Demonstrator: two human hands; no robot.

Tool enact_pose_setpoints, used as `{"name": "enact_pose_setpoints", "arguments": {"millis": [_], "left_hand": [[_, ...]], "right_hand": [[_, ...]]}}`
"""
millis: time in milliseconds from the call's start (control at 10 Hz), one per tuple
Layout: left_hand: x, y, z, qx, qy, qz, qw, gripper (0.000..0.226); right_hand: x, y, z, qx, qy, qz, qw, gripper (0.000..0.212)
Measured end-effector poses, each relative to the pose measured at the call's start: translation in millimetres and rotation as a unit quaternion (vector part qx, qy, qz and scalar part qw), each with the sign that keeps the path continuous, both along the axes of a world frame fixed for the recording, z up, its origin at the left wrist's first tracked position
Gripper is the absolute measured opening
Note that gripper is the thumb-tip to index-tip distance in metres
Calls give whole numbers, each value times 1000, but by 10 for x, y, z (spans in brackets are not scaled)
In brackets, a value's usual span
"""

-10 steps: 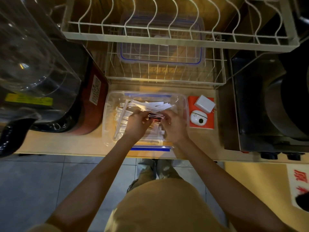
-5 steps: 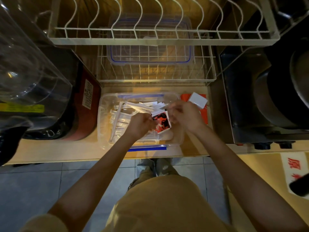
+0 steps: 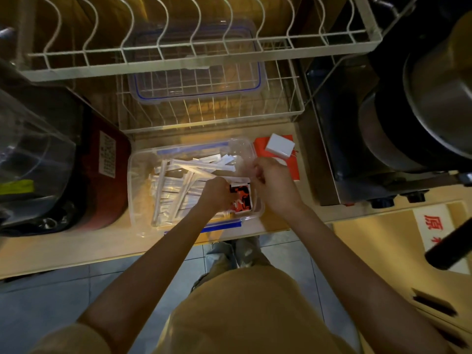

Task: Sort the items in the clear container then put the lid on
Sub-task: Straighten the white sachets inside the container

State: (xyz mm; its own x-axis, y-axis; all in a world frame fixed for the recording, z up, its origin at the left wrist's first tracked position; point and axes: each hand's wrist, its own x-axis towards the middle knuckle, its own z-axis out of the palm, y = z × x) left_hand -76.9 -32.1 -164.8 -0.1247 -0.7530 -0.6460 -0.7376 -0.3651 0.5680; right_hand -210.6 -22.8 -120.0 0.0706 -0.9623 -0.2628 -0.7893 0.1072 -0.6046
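The clear container (image 3: pixel 139 185) stands on the counter, blue clips at its front and back. Several white paper-wrapped sticks (image 3: pixel 173 185) lie jumbled across its left and middle. My left hand (image 3: pixel 217 192) is inside it, closed on a small stack of red, black and white packets (image 3: pixel 242 198) in the front right corner. My right hand (image 3: pixel 274 182) hovers over the container's right rim with fingers curled; blur hides whether it holds anything. The clear lid (image 3: pixel 196 83) with a blue seal lies in the lower wire rack behind the container.
A white charger (image 3: pixel 279 147) sits on a red box (image 3: pixel 293 169) just right of the container. The wire dish rack (image 3: pixel 204 121) overhangs the back. A red and black appliance (image 3: pixel 102 162) stands left, a steel machine (image 3: pixel 332 154) right. The counter edge (image 3: pixel 76 254) is near me.
The packets went from upright between both hands down into the container's front right corner under my left hand. My right hand drew back to the right rim.
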Motion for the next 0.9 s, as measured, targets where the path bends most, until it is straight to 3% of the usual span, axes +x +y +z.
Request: {"name": "enact_pose_setpoints", "arguments": {"millis": [300, 500, 600, 700, 900], "left_hand": [[70, 3, -2, 38, -12, 35, 999, 23], [226, -42, -16, 69, 44, 51, 995, 24], [272, -45, 23, -37, 3, -3, 999, 18], [313, -33, 5, -195, -25, -76, 978, 26], [341, -172, -134, -250, -106, -241, 932, 36]], "right_hand": [[383, 38, -207, 97, 59, 210, 971, 30], [437, 2, -316, 104, 141, 234, 956, 32], [423, -9, -326, 84, 166, 248, 951, 30], [401, -9, -303, 87, 170, 260, 947, 30], [399, -12, -295, 75, 196, 295, 932, 34]]}}
